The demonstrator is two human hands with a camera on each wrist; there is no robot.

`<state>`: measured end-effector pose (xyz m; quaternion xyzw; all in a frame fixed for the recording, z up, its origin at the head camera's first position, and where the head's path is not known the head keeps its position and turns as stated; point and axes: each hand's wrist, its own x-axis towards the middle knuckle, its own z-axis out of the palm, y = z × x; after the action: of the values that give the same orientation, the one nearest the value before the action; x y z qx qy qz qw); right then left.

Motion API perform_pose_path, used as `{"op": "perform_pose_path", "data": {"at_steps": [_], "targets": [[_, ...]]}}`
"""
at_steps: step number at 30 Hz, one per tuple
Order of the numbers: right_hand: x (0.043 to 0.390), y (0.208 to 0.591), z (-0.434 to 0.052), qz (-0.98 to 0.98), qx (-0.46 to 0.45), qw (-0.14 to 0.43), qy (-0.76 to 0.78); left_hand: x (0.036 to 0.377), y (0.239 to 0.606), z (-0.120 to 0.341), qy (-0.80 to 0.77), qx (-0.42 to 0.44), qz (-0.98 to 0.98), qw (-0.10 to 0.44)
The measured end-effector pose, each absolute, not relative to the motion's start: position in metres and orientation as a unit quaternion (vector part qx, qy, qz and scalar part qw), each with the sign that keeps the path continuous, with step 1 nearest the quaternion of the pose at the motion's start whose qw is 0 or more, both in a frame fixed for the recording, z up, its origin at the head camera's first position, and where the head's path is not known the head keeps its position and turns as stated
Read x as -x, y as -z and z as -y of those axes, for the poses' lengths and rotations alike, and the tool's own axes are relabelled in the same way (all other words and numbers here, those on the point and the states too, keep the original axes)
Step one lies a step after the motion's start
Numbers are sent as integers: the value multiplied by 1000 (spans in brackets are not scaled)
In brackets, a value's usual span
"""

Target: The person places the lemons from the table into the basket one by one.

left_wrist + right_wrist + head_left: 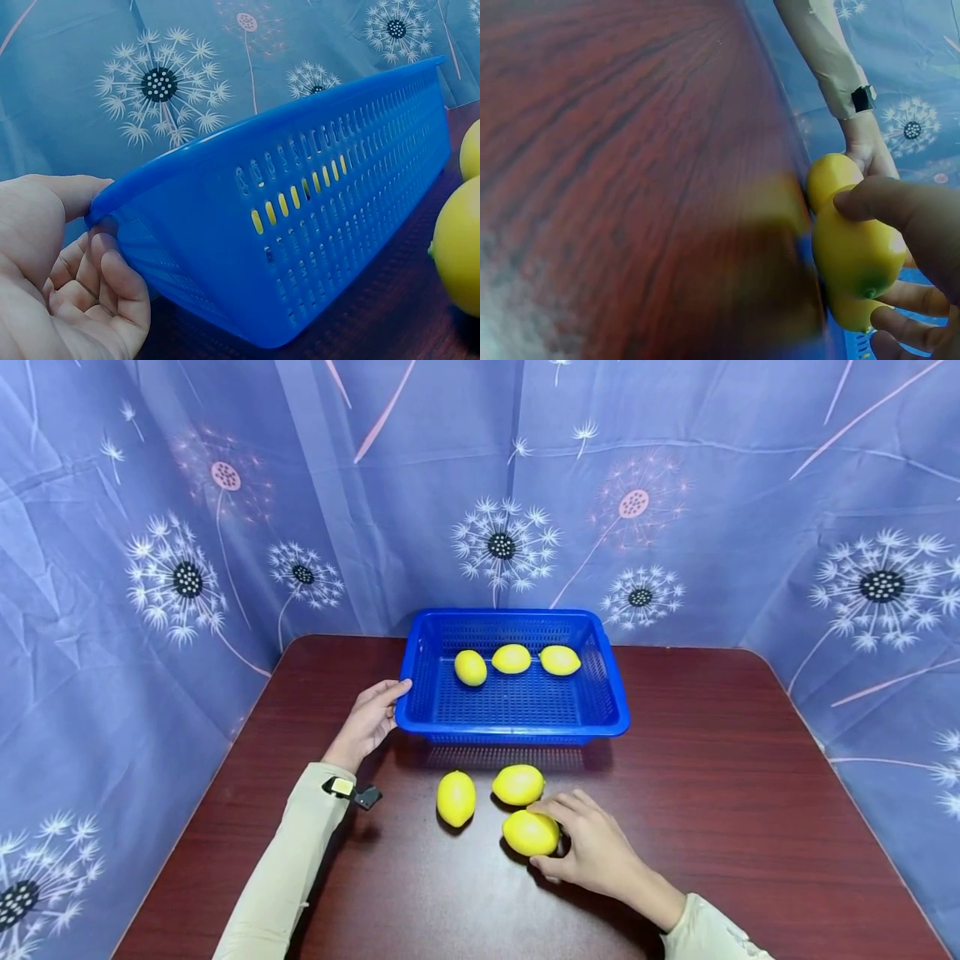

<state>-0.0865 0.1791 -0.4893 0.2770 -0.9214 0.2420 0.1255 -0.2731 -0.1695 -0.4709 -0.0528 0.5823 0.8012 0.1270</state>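
right hand (592,852) low on the near side of the bench (750,793), fingers and thumb curled round a yellow lemon (530,832), pinching it from the right; lemon resting on the bench, near of the basket. same grip in the right wrist view (922,255), fingertips (870,202) pressed on the lemon's skin (855,255).

two more lemons on the bench just beside it: one (517,784) touching or nearly touching the held lemon on its far side, another (456,798) to the left, slightly apart.

left hand (370,720) at the near left corner of the blue basket (517,720), thumb over the rim, fingers curled under the edge, gripping the corner; seen close in the left wrist view (60,277), with the basket wall (315,247) running off to the right.

inside the basket, three lemons in a row along the far side: left (470,667), middle (512,658), right (559,660).

behind the bench, a blue dandelion-print curtain (750,485).
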Motion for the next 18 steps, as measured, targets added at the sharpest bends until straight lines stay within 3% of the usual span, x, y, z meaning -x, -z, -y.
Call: {"op": "perform_pose_path", "data": {"at_steps": [18], "targets": [[91, 460, -194, 896, -297, 105, -313, 272, 468, 169, -802, 51, -580, 133]]}}
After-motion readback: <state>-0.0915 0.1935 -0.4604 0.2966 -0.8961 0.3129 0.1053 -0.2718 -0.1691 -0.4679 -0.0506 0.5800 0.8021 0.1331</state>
